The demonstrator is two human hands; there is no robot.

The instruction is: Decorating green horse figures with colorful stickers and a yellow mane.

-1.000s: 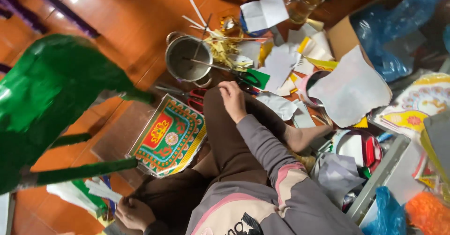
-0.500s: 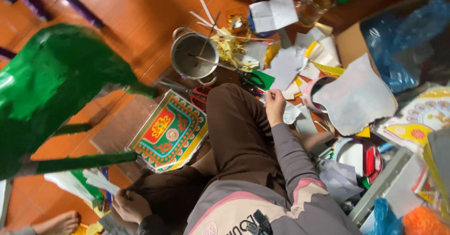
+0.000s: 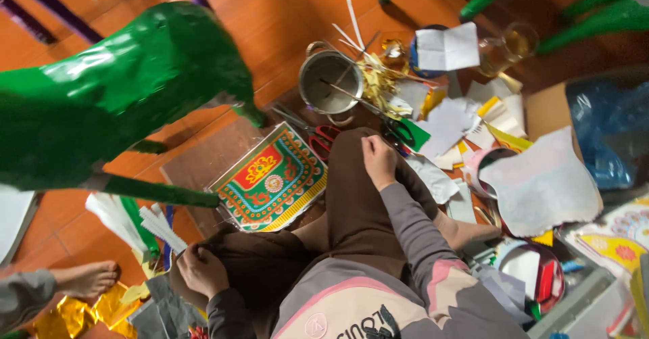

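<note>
- Right hand (image 3: 377, 162) stretched forward over the brown-trousered knee (image 3: 351, 197), grey sleeve reaching down the forearm, fingers curled loosely; grip half closed, nothing clearly held, contents not discernible.
- Left hand (image 3: 201, 270) drawn back low by the left thigh, fingers bent, touching the white paper strips (image 3: 161, 225) beside it; impossible to tell whether pinched or merely resting.
- Just beyond the right hand: green-handled scissors (image 3: 400, 131), red-handled scissors (image 3: 322, 138), scraps of white paper (image 3: 447, 124), all crowding the floor.
- Metal pot (image 3: 330, 82) with sticks across it further ahead, near the scissors.
- Ornate red-and-green printed sheet (image 3: 272, 180) flat between the knees, on a cardboard piece.
- Large green foil-covered figure (image 3: 115, 89) filling the left side, leaving little open room there.
- Another person's bare foot (image 3: 88, 278) at lower left, on gold foil.
</note>
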